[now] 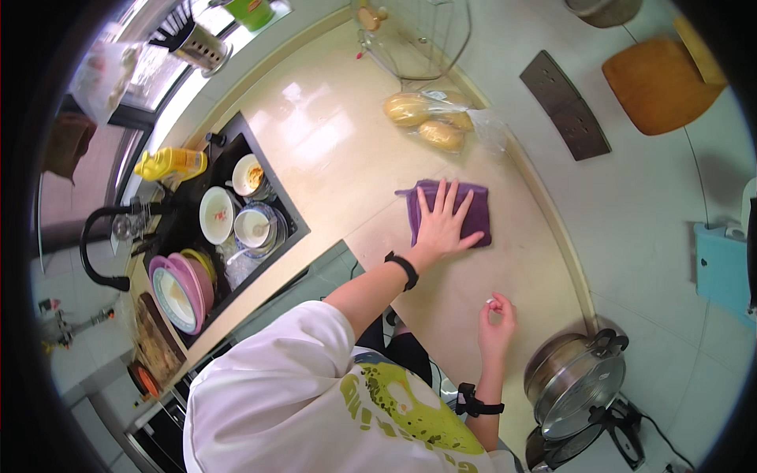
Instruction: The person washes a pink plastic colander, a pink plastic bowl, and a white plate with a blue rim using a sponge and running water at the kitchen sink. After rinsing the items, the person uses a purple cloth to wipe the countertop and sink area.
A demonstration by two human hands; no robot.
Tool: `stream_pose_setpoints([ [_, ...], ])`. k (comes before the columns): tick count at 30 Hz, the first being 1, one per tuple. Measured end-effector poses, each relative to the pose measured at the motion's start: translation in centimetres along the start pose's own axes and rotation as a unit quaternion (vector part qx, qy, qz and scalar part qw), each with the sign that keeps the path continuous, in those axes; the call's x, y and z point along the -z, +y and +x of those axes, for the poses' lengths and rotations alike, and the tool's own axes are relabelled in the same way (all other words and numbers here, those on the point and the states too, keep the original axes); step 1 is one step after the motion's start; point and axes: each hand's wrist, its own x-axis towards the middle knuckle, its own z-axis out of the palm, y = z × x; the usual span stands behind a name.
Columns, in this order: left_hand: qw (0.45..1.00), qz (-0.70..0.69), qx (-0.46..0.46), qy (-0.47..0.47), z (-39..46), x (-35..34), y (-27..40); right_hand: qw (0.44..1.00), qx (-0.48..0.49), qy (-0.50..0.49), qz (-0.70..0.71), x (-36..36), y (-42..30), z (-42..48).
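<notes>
My left hand (443,222) lies flat with its fingers spread on a folded purple cloth (480,207), which rests on the beige countertop (366,159). It presses the cloth from above and does not grip it. Over the same counter, nearer my body, my right hand (498,322) is curled, thumb and fingertips brought together in a ring. A small white spot shows at those fingertips; whether it is an object or a nail is unclear. Beyond the cloth lies a clear plastic bag (488,124) with several yellowish bread rolls (442,135) in it.
At left, a black sink (236,133) holds bowls (216,215) and stacked basins (183,290), under a black faucet (97,236). A yellow bottle (174,164) stands behind. A steel pot (556,360) sits at right, near the wall sockets (565,105). A clear container (434,38) is at the back.
</notes>
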Motion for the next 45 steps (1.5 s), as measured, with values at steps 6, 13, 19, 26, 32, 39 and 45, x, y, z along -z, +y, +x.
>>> stream_pose_setpoints([
  [6,0.999,-0.011,0.031,-0.014,-8.1,3.1,-0.9,0.993,0.06,-0.096,-0.014,-0.5,0.0,-0.4],
  [13,0.992,0.032,0.118,0.034,-9.6,5.1,-6.1,0.986,0.092,-0.139,-0.016,0.9,0.2,-0.7],
  [19,0.976,0.086,0.191,0.062,-5.7,6.7,-15.9,0.991,0.054,-0.118,-0.025,0.1,-1.0,-0.3],
  [26,0.947,0.146,0.275,0.084,4.3,10.0,-31.1,0.988,0.054,-0.137,-0.05,-5.3,-5.0,1.4],
  [32,0.945,0.144,0.269,0.115,8.6,10.4,-36.9,0.987,0.06,-0.145,-0.029,-8.9,-7.9,1.9],
  [39,0.994,0.086,0.005,0.073,3.8,10.0,-28.6,0.985,0.07,-0.153,-0.024,-7.8,-6.4,0.3],
  [45,0.991,0.049,-0.118,0.038,2.7,11.3,-21.0,0.985,0.11,-0.128,-0.021,-2.9,-4.5,-0.6],
])
